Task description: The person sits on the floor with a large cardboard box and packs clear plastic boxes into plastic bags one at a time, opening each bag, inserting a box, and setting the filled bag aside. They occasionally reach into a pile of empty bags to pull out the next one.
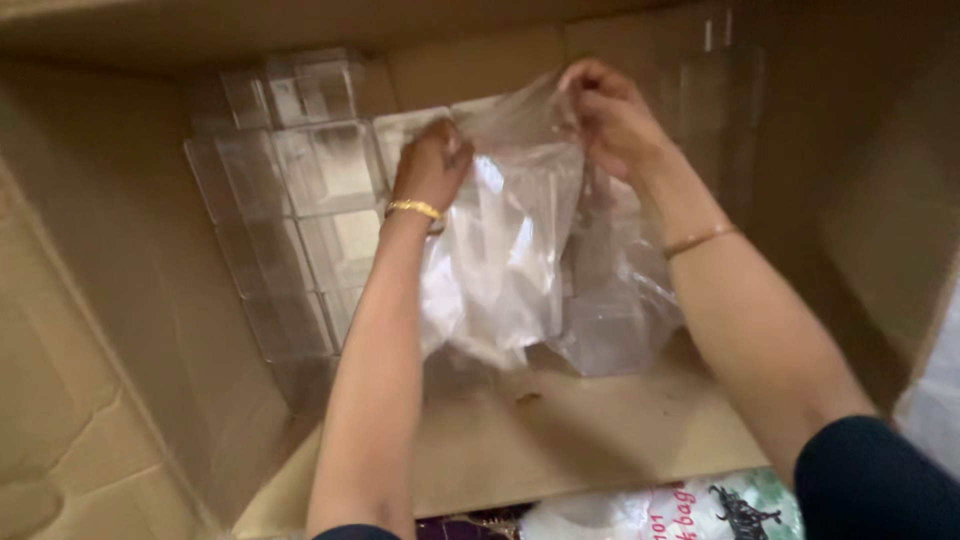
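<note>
Both hands were down inside a large cardboard box (pixel 120 330), each pinching the upper edge of one clear plastic bag (pixel 510 250). Nearest the camera, the two forearms ran in from the near edge, and below them a printed white bag (pixel 660 510) lay just outside the box. The left hand (pixel 432 165), a gold bangle (pixel 413 208) at its wrist, was closed on the bag's top left corner; the right hand (pixel 612 115), with a thin bracelet (pixel 700 240) on its wrist, gripped the top right corner a little farther in. So the bag hung between and below the hands, its long axis running from the far grip back toward the near side, its loose end resting on the box floor. Neither hand seemed markedly closer to it; both already touched it. It looked thin, glossy and crumpled, and I couldn't tell what was inside. Beyond and to the left, clear plastic boxes (pixel 300 190) stood stacked against the far left wall.
</note>
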{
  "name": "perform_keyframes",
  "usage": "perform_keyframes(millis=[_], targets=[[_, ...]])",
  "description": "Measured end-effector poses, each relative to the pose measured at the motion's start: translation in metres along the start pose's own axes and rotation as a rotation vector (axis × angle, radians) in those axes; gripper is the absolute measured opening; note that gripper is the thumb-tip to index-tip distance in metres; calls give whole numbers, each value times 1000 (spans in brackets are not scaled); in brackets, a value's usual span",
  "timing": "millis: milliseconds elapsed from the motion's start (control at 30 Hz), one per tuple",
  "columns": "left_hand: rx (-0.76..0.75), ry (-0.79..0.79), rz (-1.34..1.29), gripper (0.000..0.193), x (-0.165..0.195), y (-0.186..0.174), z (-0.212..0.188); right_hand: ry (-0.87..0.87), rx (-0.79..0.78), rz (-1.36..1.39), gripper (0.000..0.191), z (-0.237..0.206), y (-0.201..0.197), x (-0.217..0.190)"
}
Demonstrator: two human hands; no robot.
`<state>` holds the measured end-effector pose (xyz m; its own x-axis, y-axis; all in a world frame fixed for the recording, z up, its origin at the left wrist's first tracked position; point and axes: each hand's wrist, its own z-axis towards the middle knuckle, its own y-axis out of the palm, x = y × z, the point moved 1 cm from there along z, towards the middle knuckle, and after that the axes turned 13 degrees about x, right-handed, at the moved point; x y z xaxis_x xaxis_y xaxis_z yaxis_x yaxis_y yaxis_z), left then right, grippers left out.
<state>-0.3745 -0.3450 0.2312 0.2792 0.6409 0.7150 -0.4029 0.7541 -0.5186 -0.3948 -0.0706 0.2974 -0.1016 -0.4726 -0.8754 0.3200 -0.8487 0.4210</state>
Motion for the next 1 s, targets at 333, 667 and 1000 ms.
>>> perform_keyframes(millis=[333,667,1000], targets=[[191,-151,507,71,-5,37,62,-377,137,-1195,75,69,12,66],[136,-154,298,66,17,51,8,-336,175,-898,80,-3,-14,59],[84,-168,374,68,19,45,26,71,482,-243,24,29,-1,44]])
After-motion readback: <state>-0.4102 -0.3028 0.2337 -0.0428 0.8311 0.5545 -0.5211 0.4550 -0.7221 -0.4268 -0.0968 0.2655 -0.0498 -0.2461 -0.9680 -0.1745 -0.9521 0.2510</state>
